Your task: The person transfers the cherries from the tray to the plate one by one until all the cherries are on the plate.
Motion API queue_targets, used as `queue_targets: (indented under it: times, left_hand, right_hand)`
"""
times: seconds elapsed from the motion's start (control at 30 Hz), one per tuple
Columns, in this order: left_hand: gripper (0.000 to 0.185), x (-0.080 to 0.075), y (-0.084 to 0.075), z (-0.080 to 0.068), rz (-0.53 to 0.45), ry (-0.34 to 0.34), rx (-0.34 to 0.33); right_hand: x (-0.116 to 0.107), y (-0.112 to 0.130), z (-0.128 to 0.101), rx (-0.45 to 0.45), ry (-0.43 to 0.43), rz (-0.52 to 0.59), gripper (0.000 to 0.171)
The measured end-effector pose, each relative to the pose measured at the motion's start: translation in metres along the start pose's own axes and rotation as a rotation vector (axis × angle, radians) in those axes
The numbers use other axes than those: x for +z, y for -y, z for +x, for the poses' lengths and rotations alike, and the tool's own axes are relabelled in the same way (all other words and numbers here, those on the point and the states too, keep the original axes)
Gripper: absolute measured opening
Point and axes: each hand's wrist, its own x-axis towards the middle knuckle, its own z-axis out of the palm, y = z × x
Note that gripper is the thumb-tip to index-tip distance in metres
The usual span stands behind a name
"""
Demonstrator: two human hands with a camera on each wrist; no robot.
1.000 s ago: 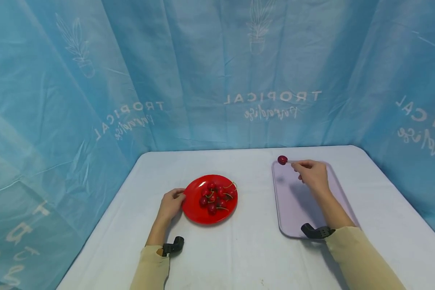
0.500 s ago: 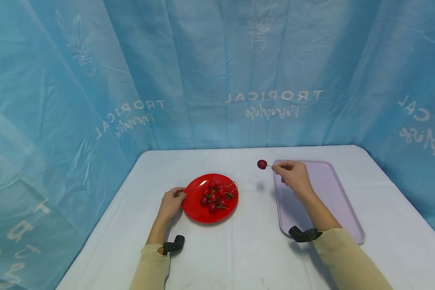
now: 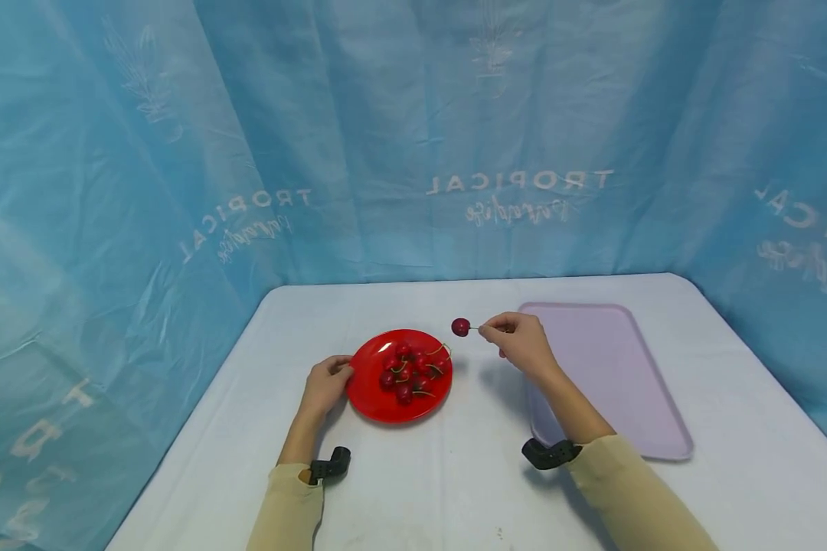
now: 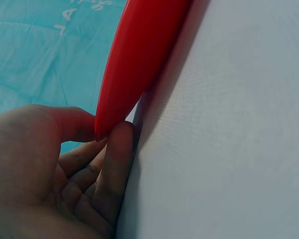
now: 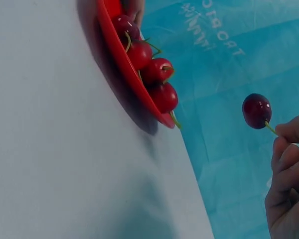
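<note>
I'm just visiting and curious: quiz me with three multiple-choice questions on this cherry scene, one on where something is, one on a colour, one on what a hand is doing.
1. Where is the lone cherry?
A. Lying on the tray
B. In the air beside the plate's far right rim
C. Lying on the tablecloth

2. What colour is the plate?
A. Red
B. Lilac
C. White

3. What is the left hand doing?
A. Lying flat, away from the plate
B. Holding a cherry stem
C. Gripping the plate's left rim

Answers:
1 B: the right hand pinches its stem, holding it above the table between the plate and the lilac tray.
2 A: the plate is bright red under the cherry pile.
3 C: the left wrist view shows thumb and fingers on the rim.
</note>
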Motion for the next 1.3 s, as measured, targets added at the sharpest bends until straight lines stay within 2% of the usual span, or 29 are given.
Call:
queue_targets:
  times: [0.33,0.63,0.9,1.1,1.3]
  left_hand:
    - [0.031,-0.001,0.001,-0.002,-0.003,0.003,0.012]
    - [0.031,-0.001,0.004,-0.004,-0.011,-0.002,-0.003]
    - [0.032,-0.004,0.006,-0.007,-0.015,-0.003,-0.008]
    - [0.031,-0.003,0.004,-0.005,-0.021,0.008,0.004]
    - [0.030,0.001,0.000,-0.002,-0.013,0.000,0.006]
  right_hand:
    - [0.026,0.003,-0.003,-0.089,0.050,0.025,0.014]
    - [0.056,0.001,-0.013,-0.049,0.061,0.062,0.011]
    - [0.085,0.008,-0.021,-0.116,0.148,0.031,0.005]
    - [0.092,0.010,-0.027,-0.126,0.163,0.006,0.004]
    - [0.101,0.007,-0.032,-0.167,0.184,-0.071,0.004]
